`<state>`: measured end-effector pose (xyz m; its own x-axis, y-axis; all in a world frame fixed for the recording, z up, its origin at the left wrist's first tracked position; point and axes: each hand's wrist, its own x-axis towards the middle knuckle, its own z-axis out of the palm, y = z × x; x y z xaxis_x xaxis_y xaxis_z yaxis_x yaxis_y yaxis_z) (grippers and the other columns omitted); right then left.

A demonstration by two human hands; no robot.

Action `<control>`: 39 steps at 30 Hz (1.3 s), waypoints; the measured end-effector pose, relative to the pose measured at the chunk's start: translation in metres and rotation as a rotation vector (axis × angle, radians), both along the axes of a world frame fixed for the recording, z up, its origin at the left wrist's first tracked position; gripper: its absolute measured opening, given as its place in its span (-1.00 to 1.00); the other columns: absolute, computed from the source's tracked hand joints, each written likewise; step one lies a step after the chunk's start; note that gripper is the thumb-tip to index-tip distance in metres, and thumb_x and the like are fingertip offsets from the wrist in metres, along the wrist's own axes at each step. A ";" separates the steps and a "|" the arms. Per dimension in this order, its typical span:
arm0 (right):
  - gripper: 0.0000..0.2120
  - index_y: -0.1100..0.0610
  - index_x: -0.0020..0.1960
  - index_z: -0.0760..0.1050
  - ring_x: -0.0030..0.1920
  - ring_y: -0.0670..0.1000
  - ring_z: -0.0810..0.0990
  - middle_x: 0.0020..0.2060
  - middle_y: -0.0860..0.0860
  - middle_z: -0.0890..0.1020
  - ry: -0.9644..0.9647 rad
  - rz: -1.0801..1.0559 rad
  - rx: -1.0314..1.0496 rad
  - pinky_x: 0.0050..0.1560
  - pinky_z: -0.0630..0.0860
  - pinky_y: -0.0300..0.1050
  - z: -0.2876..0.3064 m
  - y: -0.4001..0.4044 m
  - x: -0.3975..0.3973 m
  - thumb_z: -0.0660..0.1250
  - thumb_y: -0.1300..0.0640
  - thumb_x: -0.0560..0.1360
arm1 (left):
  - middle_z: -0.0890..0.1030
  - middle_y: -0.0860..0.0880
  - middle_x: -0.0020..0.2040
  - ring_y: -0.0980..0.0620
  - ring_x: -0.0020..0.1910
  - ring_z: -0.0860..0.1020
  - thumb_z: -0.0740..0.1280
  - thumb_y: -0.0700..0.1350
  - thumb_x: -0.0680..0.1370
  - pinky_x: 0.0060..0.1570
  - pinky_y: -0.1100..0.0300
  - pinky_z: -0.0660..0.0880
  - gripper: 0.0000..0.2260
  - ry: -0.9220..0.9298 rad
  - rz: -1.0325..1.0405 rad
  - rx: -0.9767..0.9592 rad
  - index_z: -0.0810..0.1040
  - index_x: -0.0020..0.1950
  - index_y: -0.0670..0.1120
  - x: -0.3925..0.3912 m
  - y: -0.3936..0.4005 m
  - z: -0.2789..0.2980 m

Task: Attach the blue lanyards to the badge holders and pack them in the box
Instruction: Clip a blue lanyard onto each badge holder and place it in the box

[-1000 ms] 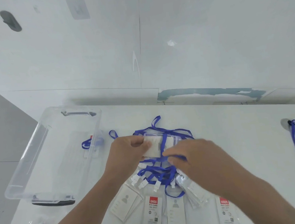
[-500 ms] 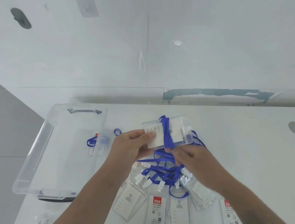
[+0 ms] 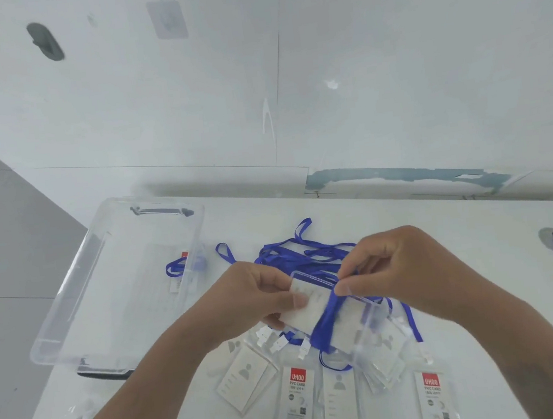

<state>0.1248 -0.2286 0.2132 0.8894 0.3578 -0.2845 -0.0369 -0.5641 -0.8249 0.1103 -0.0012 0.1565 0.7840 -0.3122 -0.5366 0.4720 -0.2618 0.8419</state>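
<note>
White bench (image 3: 442,225) under hands; left hand (image 3: 254,298) held badge holder (image 3: 313,305) by edge; right hand (image 3: 391,265) fingers pinched blue lanyard (image 3: 329,320) on it; clear box (image 3: 82,300) sat left.

1. The badge holder (image 3: 316,303) is clear, glossy soft plastic with a matt white paper insert.
2. The blue lanyard (image 3: 327,320) is flat woven cloth, matt.
3. The storage box (image 3: 81,293) is transparent hard plastic, smooth and shiny.
4. The table (image 3: 462,250) is smooth white with a dull sheen.
5. The wall (image 3: 389,58) is smooth and pale.
</note>
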 end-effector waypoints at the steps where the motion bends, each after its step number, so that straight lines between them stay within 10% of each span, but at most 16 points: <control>1: -0.91 0.00 -0.29 0.69 -0.32 -0.08 0.67 -0.36 -0.04 0.70 0.035 -0.017 0.057 -0.24 0.55 -0.31 -0.003 0.000 0.003 0.58 0.13 0.32 | 0.74 -0.09 -0.10 -0.12 -0.09 0.70 0.50 -0.14 0.47 -0.14 0.16 0.61 -0.93 0.019 -0.028 -0.047 0.73 -0.07 -0.09 -0.001 0.002 0.002; 10: -0.83 0.17 -0.15 0.67 -0.11 0.17 0.60 -0.11 0.20 0.61 0.535 -0.380 0.755 -0.01 0.54 0.03 -0.059 0.016 -0.013 0.43 0.05 0.46 | 0.70 -0.21 -0.02 -0.07 -0.10 0.63 0.50 -0.07 0.39 -0.16 0.22 0.63 -0.79 0.162 0.140 -0.263 0.73 -0.04 -0.14 -0.011 -0.002 -0.005; 15: -0.57 0.20 0.12 0.63 -0.10 0.09 0.73 -0.01 0.14 0.72 0.642 -0.522 0.911 -0.26 0.63 -0.10 -0.063 0.019 -0.017 0.14 -0.09 0.60 | 0.74 -0.08 -0.09 0.02 -0.19 0.70 0.46 -0.15 0.50 -0.10 0.16 0.63 -0.94 0.171 0.335 -0.184 0.75 -0.09 -0.06 -0.011 -0.005 -0.009; 19: -0.74 0.15 0.22 0.57 0.09 0.12 0.68 0.08 0.09 0.70 0.468 -0.388 0.685 0.06 0.62 0.09 -0.067 0.019 -0.015 0.28 0.18 0.56 | 0.74 -0.09 -0.09 -0.03 -0.12 0.71 0.46 -0.14 0.50 -0.02 0.08 0.64 -0.90 0.164 0.377 -0.114 0.70 0.00 -0.10 -0.011 -0.008 -0.013; 23: -0.81 0.01 0.10 0.67 -0.43 -0.13 0.47 -0.39 -0.14 0.61 0.301 -0.289 0.339 -0.37 0.44 -0.35 -0.059 0.017 -0.010 0.32 0.17 0.58 | 0.73 0.03 -0.08 0.07 -0.09 0.70 0.49 -0.09 0.48 0.04 0.10 0.63 -0.85 0.063 0.241 0.056 0.68 0.04 0.02 -0.006 -0.006 -0.011; 29: -0.82 -0.19 -0.09 0.66 -0.37 -0.18 0.46 -0.42 -0.09 0.48 0.120 -0.053 0.034 -0.31 0.42 -0.42 -0.053 0.023 0.001 0.41 0.11 0.50 | 0.72 0.14 -0.16 0.23 -0.20 0.65 0.46 -0.05 0.50 -0.14 0.38 0.56 -0.90 -0.169 0.101 0.159 0.69 -0.05 0.16 0.001 -0.009 0.005; 39: -0.80 -0.03 -0.08 0.58 -0.49 -0.20 0.39 -0.41 -0.19 0.56 0.061 -0.169 0.077 -0.41 0.36 -0.39 -0.049 0.061 -0.002 0.55 0.10 0.37 | 0.73 -0.05 -0.22 0.08 -0.23 0.67 0.47 -0.13 0.50 -0.05 0.21 0.64 -0.94 -0.079 0.118 0.124 0.73 -0.06 0.00 -0.007 0.025 0.012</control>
